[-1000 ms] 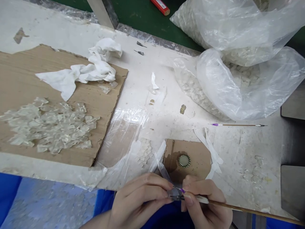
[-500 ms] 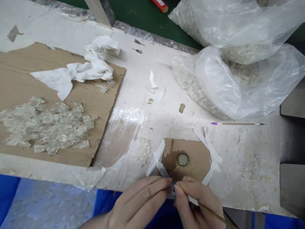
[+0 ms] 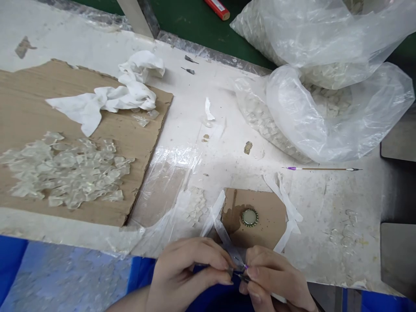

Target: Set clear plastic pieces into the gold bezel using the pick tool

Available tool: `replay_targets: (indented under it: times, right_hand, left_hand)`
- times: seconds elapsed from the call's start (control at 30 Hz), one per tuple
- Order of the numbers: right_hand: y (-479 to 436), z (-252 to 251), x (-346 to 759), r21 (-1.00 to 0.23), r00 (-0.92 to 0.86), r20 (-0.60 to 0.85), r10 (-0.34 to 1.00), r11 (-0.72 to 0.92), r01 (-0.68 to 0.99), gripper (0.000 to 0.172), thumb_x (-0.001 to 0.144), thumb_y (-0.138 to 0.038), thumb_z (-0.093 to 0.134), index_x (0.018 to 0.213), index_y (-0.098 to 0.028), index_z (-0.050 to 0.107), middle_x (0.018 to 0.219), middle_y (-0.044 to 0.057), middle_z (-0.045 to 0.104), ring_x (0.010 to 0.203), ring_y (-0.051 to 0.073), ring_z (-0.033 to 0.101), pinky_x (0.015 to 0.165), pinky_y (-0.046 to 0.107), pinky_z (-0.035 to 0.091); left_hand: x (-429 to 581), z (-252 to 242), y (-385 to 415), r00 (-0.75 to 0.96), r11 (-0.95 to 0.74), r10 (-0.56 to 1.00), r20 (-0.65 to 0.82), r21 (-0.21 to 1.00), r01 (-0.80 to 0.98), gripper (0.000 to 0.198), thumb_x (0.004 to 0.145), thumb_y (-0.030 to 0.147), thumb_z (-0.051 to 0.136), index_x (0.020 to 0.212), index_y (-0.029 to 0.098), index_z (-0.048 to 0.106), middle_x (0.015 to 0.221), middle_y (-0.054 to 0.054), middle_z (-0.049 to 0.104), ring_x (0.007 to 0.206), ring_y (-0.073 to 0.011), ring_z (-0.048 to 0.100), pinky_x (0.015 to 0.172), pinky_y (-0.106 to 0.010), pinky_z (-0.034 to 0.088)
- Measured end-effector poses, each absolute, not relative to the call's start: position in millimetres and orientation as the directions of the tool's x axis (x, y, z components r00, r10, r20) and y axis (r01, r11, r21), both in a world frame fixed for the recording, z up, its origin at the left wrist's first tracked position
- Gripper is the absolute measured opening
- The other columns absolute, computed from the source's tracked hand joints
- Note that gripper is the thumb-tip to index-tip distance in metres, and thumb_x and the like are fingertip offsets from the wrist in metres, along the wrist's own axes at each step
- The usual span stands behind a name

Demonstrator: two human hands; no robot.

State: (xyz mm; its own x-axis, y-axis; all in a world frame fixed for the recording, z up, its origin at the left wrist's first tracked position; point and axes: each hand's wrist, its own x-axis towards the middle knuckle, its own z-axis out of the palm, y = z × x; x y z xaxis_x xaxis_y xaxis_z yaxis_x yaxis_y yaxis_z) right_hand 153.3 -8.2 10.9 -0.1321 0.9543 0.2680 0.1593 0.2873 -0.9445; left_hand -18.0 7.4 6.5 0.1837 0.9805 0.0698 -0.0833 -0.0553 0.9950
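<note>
"Checking your hands first: what does each one hold?"

"Your left hand (image 3: 186,271) has its thumb and fingertips pressed together at the end of a clear film strip (image 3: 227,242). (Whether a separate little chip sits in that pinch, you can't tell from this view.) Your right hand (image 3: 276,277) pinches a purple-banded needle tool (image 3: 246,267), its tip right against the left fingertips."

"And where is all that happening?"

"Just off the front edge of your white-stained table (image 3: 328,195), above the blue cloth (image 3: 65,277) on your lap, with both hands close together. The strip runs up from your pinch to a cardboard scrap (image 3: 269,216), and a crimped bottle cap (image 3: 250,217) lies on that scrap, near your right hand."

"What else do you have around you?"

"A second purple-banded needle tool (image 3: 321,169) lies on the table to your right. Farther off to your left, a large cardboard sheet (image 3: 32,99) carries a heap of clear chips (image 3: 68,169) and a crumpled white cloth (image 3: 130,93). Ahead on your right, plastic bags (image 3: 325,117) bulge with pale chips."
</note>
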Motion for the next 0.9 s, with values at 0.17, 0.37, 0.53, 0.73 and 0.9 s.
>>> replay_targets:
  times: [0.17,0.37,0.53,0.73,0.9]
  right_hand:
    - [-6.9,10.3,155.3,-0.943,-0.096,0.272,0.958,0.285,0.170,0.026,0.098,-0.013,0.056,0.118,-0.027,0.066,0.065,0.000,0.063,0.046,0.017,0.054,0.042,0.030,0.050]
    - [-1.1,5.7,151.8,-0.958,-0.130,0.258,0.957,0.271,0.094,0.019,0.100,-0.013,0.054,0.111,-0.022,0.065,0.063,0.000,0.061,0.047,0.016,0.057,0.043,0.028,0.049]
    - [-4.3,3.9,151.4,-0.973,-0.099,0.228,0.968,0.230,0.006,0.016,0.107,-0.026,0.049,0.108,-0.024,0.065,0.055,-0.004,0.055,0.042,0.014,0.051,0.041,0.025,0.043]
    - [-1.3,-2.9,174.4,-0.861,0.090,0.234,0.968,0.163,0.482,0.015,0.098,-0.012,0.061,0.106,-0.023,0.067,0.077,0.004,0.072,0.063,0.018,0.069,0.053,0.027,0.057]
    - [4.5,-9.7,181.3,-0.722,-0.077,0.277,0.958,0.260,0.641,0.015,0.095,-0.010,0.061,0.101,-0.023,0.066,0.076,0.003,0.071,0.064,0.019,0.070,0.053,0.027,0.058]
  left_hand:
    - [-14.4,4.2,9.6,0.180,-0.129,0.974,0.137,0.990,-0.051,0.006,0.094,0.028,0.076,0.094,0.022,0.075,0.079,-0.004,0.085,0.064,-0.0186,0.082,0.061,-0.020,0.068]
    - [-18.3,2.5,7.5,0.211,-0.232,0.955,0.208,0.968,0.092,0.007,0.100,0.024,0.067,0.094,0.022,0.070,0.079,-0.003,0.084,0.064,-0.0151,0.081,0.064,-0.016,0.067]
    - [-24.5,2.4,6.5,0.276,-0.320,0.922,0.271,0.935,0.151,0.008,0.099,0.022,0.069,0.106,0.023,0.071,0.083,-0.004,0.085,0.064,-0.0161,0.081,0.063,-0.018,0.067]
    - [-16.7,0.5,8.6,0.100,-0.036,0.994,0.045,0.995,-0.092,0.011,0.089,0.031,0.081,0.084,0.022,0.079,0.067,-0.002,0.079,0.051,-0.0153,0.074,0.049,-0.019,0.062]
    - [-8.2,-1.9,7.0,0.155,0.211,0.975,-0.160,0.888,-0.408,0.014,0.081,0.032,0.089,0.078,0.020,0.082,0.060,-0.003,0.078,0.050,-0.0135,0.072,0.049,-0.016,0.060]
